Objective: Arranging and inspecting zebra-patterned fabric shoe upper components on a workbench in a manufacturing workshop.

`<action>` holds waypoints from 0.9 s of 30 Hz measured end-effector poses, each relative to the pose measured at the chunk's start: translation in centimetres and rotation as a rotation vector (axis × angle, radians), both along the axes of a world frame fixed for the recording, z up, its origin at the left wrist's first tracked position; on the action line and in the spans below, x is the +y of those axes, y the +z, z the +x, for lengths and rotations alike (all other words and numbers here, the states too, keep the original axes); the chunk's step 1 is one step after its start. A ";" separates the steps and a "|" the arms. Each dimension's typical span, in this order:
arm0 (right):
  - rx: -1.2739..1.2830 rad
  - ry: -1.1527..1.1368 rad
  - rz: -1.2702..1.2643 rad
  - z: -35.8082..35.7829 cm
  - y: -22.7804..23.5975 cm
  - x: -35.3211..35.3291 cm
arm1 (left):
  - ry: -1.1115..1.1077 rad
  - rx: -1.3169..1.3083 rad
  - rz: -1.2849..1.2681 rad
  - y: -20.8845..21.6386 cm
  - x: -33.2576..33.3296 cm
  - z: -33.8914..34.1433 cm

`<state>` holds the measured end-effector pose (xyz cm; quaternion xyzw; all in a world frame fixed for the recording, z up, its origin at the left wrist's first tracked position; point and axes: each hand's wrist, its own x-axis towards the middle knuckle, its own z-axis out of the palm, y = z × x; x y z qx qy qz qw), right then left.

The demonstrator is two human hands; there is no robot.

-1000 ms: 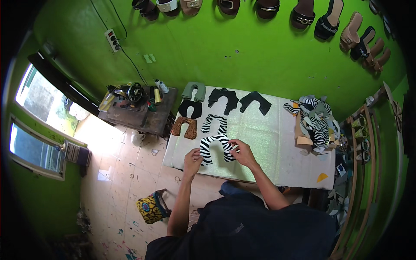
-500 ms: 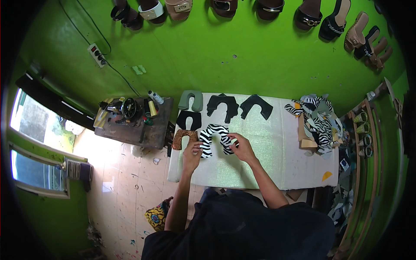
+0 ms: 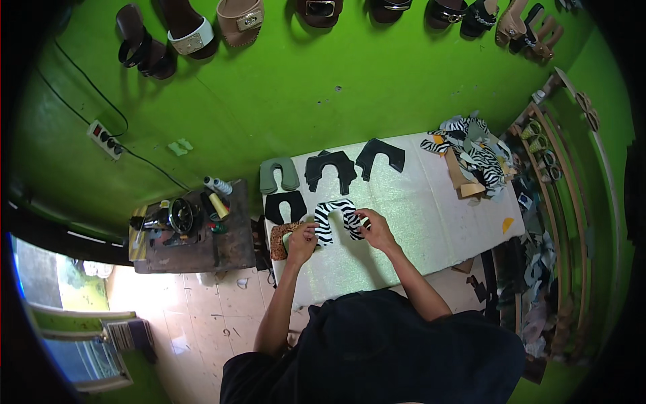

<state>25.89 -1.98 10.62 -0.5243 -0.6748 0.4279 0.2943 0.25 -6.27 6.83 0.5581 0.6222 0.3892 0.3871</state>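
Between my two hands is a zebra-striped, U-shaped shoe upper piece (image 3: 323, 222), held above the white work table (image 3: 404, 236) with its curve pointing away from me. My left hand (image 3: 302, 244) pinches the left leg's edge, and my right hand (image 3: 377, 232) grips the right leg. Partly behind my left hand lies a leopard-print piece (image 3: 278, 244). Beyond it are a black U-shaped piece (image 3: 285, 202) and a grey-green stack (image 3: 278, 167) of the same shape. Farther back sit a black stack (image 3: 330, 161) and another black U-shaped piece (image 3: 393, 153).
A pile of zebra and grey scraps (image 3: 481, 161) covers the table's far right corner. On the left, a dark sewing machine (image 3: 176, 217) stands on a small table (image 3: 202, 252) with thread spools. Sandals (image 3: 242, 20) line the green wall. A wooden rack (image 3: 568, 182) stands at right.
The whole view has turned and shifted, so the table appears tilted. Both hands keep hold of the zebra-striped piece, and my left hand now covers more of the leopard-print one.
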 end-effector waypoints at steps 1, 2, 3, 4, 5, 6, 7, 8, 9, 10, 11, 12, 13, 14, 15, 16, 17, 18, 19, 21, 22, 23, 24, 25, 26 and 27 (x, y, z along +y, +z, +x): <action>-0.006 -0.013 -0.002 -0.4 -0.3 -0.1 | -0.013 -0.006 -0.002 -0.4 0.2 -0.4; -0.029 -0.025 -0.003 -0.7 -0.5 -0.1 | -0.029 0.006 -0.010 -0.8 0.4 -0.7; -0.053 -0.034 -0.005 -1.0 -0.8 -0.2 | -0.042 0.018 -0.019 -1.2 0.5 -1.0; -0.058 -0.045 -0.006 -1.4 -1.0 -0.1 | -0.053 0.013 -0.020 -1.2 0.9 -1.2; -0.078 -0.050 -0.005 -1.6 -1.1 -0.1 | -0.058 0.048 -0.017 -1.3 1.2 -1.3; -0.098 -0.053 -0.003 -1.9 -1.3 0.0 | -0.061 0.083 -0.014 -1.4 1.5 -1.4; -0.104 -0.056 -0.007 -2.0 -1.8 0.3 | -0.064 0.077 -0.017 -1.4 1.7 -1.5; -0.111 -0.061 0.046 -2.3 -2.3 0.6 | -0.062 0.058 -0.042 -1.4 2.2 -1.7; -0.116 -0.064 0.099 -2.4 -2.9 0.9 | -0.058 0.039 -0.067 -1.5 2.7 -1.7; -0.144 -0.072 0.084 -2.7 -3.1 1.5 | -0.045 0.028 -0.077 -1.3 3.1 -1.9; -0.145 -0.071 0.081 -2.8 -3.4 2.0 | -0.044 0.027 -0.081 -1.6 3.4 -1.9; -0.140 -0.076 0.051 -2.8 -3.6 2.4 | -0.050 0.032 -0.066 -1.8 3.8 -1.9; -0.134 -0.081 0.023 -2.9 -3.9 2.8 | -0.053 0.038 -0.051 -2.3 4.1 -1.9; -0.135 -0.082 0.006 -3.0 -4.3 3.1 | -0.052 0.039 -0.054 -2.8 4.4 -2.0; -0.134 -0.082 0.002 -3.1 -4.7 3.5 | -0.052 0.062 -0.059 -3.4 4.7 -2.1; -0.170 -0.070 0.028 -3.0 -5.4 3.9 | -0.054 0.085 -0.064 -3.8 5.0 -2.0; -0.206 -0.058 0.053 -2.9 -6.1 4.2 | -0.056 0.086 -0.068 -4.2 5.3 -1.8; -0.205 -0.061 0.048 -2.9 -6.8 4.5 | -0.064 0.092 -0.075 -4.6 5.6 -1.7; -0.222 -0.070 0.036 -3.0 -7.2 4.8 | -0.069 0.097 -0.083 -5.0 5.8 -1.6; -0.240 -0.081 0.019 -3.1 -8.0 5.0 | -0.070 0.113 -0.092 -5.9 6.0 -1.3; -0.243 -0.074 0.003 -3.2 -8.0 5.0 | -0.067 0.129 -0.095 -6.3 6.1 -1.2; -0.245 -0.067 -0.012 -3.3 -8.1 5.2 | -0.066 0.130 -0.100 -6.8 6.3 -1.0; -0.232 -0.071 -0.060 -3.3 -8.1 5.3 | -0.073 0.135 -0.119 -7.2 6.5 -0.9; -0.231 -0.070 -0.065 -3.3 -8.3 5.4 | -0.080 0.139 -0.139 -7.6 6.6 -0.8; -0.243 -0.065 -0.064 -3.3 -8.5 5.4 | -0.080 0.140 -0.145 -8.0 6.7 -0.8; -0.255 -0.059 -0.061 -3.3 -8.7 5.4 | -0.079 0.165 -0.152 -8.3 6.8 -0.7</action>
